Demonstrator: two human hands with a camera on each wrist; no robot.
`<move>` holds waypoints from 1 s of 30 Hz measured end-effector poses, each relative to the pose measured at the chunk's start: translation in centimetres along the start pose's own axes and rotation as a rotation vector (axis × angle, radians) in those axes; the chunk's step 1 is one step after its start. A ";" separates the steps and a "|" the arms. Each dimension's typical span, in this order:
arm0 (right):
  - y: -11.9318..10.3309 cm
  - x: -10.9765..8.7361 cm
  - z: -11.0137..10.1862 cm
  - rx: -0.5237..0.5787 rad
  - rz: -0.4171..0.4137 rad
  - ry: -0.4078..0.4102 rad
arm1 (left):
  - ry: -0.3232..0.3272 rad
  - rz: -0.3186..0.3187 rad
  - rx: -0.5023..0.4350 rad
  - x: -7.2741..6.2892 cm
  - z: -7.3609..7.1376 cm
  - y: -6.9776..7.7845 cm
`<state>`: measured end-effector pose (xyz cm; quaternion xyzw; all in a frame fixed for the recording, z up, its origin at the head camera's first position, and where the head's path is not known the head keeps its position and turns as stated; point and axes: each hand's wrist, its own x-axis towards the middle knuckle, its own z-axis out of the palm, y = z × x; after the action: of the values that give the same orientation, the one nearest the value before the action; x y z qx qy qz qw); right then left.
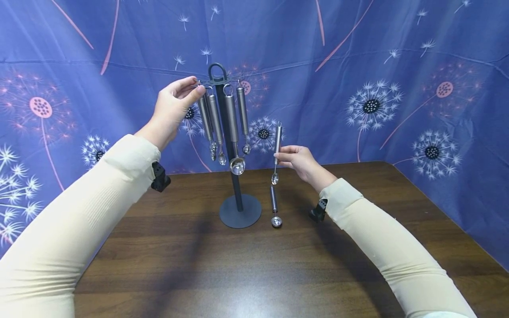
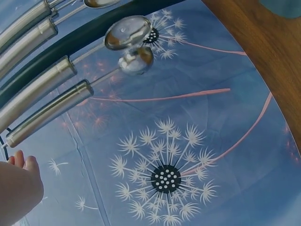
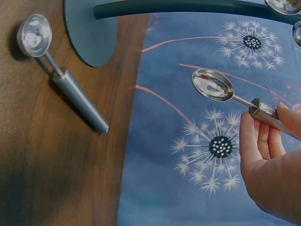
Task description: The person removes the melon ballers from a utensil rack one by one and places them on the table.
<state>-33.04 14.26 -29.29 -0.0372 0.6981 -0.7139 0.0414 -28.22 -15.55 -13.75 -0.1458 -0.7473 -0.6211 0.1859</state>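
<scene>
My right hand (image 1: 300,162) pinches the steel handle of a measuring spoon (image 1: 278,143) between thumb and fingers. The spoon is upright, bowl down, above the table; its oval bowl (image 3: 213,84) shows in the right wrist view. My left hand (image 1: 175,104) is raised to the top of a dark metal rack (image 1: 223,81), thumb and fingertips pinching at its left hook; the fingertips partly hide that spot. Several steel measuring spoons (image 1: 230,115) hang by their rings from the rack. On the table, right of the rack's base, lies another measuring spoon (image 1: 274,201), its round bowl toward me.
The rack's round base (image 1: 240,216) stands on a brown wooden table (image 1: 246,274). Close behind the table hangs a blue dandelion-print cloth (image 1: 298,62). Black wrist cameras (image 1: 160,177) are strapped on both wrists.
</scene>
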 end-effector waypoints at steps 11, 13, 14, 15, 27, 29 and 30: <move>1.9 0.1 -0.9 0.060 0.051 0.015 | 0.022 0.027 -0.011 -0.3 -0.5 -0.4; 2.2 0.1 -1.0 0.070 0.059 0.019 | 0.047 0.046 -0.012 -0.3 -0.4 -0.5; 2.4 0.2 -1.0 0.071 0.063 0.020 | 0.060 0.055 -0.012 -0.3 -0.4 -0.5; 2.6 0.2 -1.1 0.070 0.067 0.017 | 0.074 0.063 -0.017 -0.2 -0.3 -0.5; 5.7 0.5 -2.3 0.042 0.147 -0.026 | 0.140 0.093 -0.017 -0.3 0.2 -0.6; 6.2 0.5 -2.4 0.032 0.159 -0.030 | 0.147 0.094 -0.019 -0.4 0.3 -0.6; 6.4 0.5 -2.4 0.022 0.165 -0.033 | 0.152 0.096 -0.015 -0.4 0.3 -0.6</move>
<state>-33.76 16.47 -35.73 0.0093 0.6900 -0.7150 0.1120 -28.18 -15.33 -14.45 -0.1353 -0.7184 -0.6265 0.2704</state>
